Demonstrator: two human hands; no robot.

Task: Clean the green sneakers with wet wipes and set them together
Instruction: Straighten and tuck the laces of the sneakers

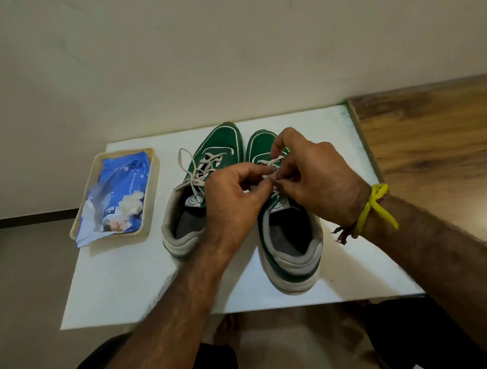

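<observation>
Two green sneakers with white soles stand side by side on a white table, toes pointing away from me. The left sneaker has its white laces lying loose. Over the right sneaker both hands meet at the lacing. My left hand pinches a white lace between thumb and forefinger. My right hand, with a yellow thread band at the wrist, pinches the lace from the other side. The hands hide most of that shoe's tongue.
A cream tray at the table's left holds a blue wet wipes pack with a white wipe sticking out. A wooden surface adjoins the table on the right. A wall stands behind, and my knees show below the near edge.
</observation>
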